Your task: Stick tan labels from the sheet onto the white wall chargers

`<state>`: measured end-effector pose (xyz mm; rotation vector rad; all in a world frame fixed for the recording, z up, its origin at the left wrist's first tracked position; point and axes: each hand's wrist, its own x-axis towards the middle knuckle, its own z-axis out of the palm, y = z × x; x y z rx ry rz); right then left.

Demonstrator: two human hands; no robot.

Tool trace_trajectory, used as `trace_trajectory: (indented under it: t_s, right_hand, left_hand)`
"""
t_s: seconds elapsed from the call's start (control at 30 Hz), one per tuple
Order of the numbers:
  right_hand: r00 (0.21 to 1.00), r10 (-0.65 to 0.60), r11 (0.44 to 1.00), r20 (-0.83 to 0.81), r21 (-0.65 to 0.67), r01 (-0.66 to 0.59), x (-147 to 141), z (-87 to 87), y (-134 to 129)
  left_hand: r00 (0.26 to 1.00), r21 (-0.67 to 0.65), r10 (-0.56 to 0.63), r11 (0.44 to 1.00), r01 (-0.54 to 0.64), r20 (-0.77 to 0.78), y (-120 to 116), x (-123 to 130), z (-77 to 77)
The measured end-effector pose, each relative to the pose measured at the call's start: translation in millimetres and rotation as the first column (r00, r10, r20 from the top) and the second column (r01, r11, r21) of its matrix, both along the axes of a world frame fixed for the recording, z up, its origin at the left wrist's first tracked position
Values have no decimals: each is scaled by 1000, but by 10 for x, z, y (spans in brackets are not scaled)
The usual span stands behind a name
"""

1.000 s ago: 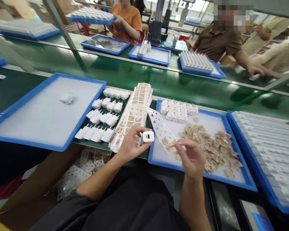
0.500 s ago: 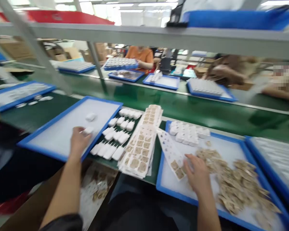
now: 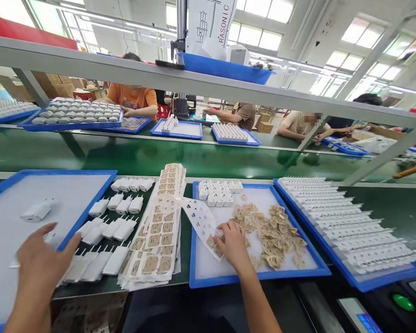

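My left hand [image 3: 43, 259] is over the left blue-rimmed tray [image 3: 86, 175], thumb and fingers apart, with a white piece partly hidden behind it. A white plug adapter [image 3: 37, 210] lies in that tray just beyond the fingers. My right hand [image 3: 233, 240] rests by the lower end of a perforated sticker strip [image 3: 201, 222], its fingers bent over the strip's tan squares; whether they pinch anything is hidden. That strip reaches from the stack of sticker sheets [image 3: 166, 226] into the right tray [image 3: 215, 280]. Rows of white adapters [image 3: 114, 229] stand between the left tray and the stack.
Tan pieces [image 3: 273, 236] and a block of white adapters [image 3: 217, 192] lie in the right tray. Farther right is a tray full of white adapters [image 3: 339, 222]. A metal shelf beam [image 3: 201, 90] crosses above; people work beyond the green belt [image 3: 138, 155].
The view has swung to the right. My left hand has opened and no longer holds the white adapter. My right hand remains at the strip's lower end.
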<state>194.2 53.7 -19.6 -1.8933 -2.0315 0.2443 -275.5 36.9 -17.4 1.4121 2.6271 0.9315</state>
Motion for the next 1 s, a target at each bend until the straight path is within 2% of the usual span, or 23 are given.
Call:
trace_trajectory:
  t_s: [0.07, 0.1, 0.2, 0.27, 0.37, 0.43, 0.47, 0.53, 0.57, 0.63, 0.67, 0.77, 0.87, 0.93, 0.97, 1.0]
  right_hand:
    - [997, -1, 1000, -73, 13, 2, 17, -6, 13]
    - [994, 4, 1000, -114, 17, -2, 34, -3, 18]
    - [972, 36, 999, -230, 21, -32, 104, 32, 19]
    - [919, 48, 999, -390, 34, -37, 159, 58, 13]
    - [789, 47, 999, -612, 39, -29, 256, 59, 13]
    - [762, 48, 999, -646, 20, -46, 340, 27, 36]
    - [775, 48, 999, -630, 11, -53, 386, 6, 55]
    - [838, 57, 998, -543, 52, -34, 468, -31, 97]
    - [870, 69, 993, -489, 114, -15, 493, -41, 109]
    - [906, 102, 963, -411, 271, 15, 489, -33, 99]
    - [911, 124, 943, -393, 333, 16, 461, -16, 84]
    - [904, 170, 931, -393, 365, -16, 382, 71, 82]
    - [908, 124, 929, -400, 368, 36, 578, 172, 79]
    - [923, 55, 916, -382, 387, 105, 858, 249, -16]
    - [932, 15, 901, -363, 408, 145, 1000, 291, -64]
    - [938, -37, 878, -343, 437, 195, 1119, 334, -79]
  left_hand:
    - [991, 17, -121, 993, 120, 49, 33, 483, 137]
    - [971, 51, -218, 976, 214, 95, 47, 734, 186]
    - [855, 240, -495, 858, 454, 154, 68, 1429, 253]
    - [730, 280, -645, 761, 586, 226, 56, 1801, 259]
    - [567, 263, -751, 654, 709, 338, 27, 2186, 278]
    - [521, 241, -764, 625, 742, 380, 52, 2313, 322]
    - [512, 231, -765, 620, 750, 390, 86, 2332, 354]
    - [507, 224, -764, 617, 754, 399, 175, 2273, 432]
    - [511, 223, -760, 623, 750, 402, 212, 2198, 473]
    - [555, 217, -725, 668, 712, 409, 219, 1962, 540]
    - [600, 205, -686, 711, 672, 412, 185, 1798, 561]
    - [757, 124, -503, 856, 501, 416, 55, 1085, 569]
    - [857, -13, -302, 941, 337, 418, 211, 277, 584]
    - [819, -17, -256, 951, 308, 514, 500, 3, 680]
    - [761, 34, -236, 962, 271, 604, 669, -21, 756]
    - [658, 134, -246, 967, 217, 712, 849, 11, 842]
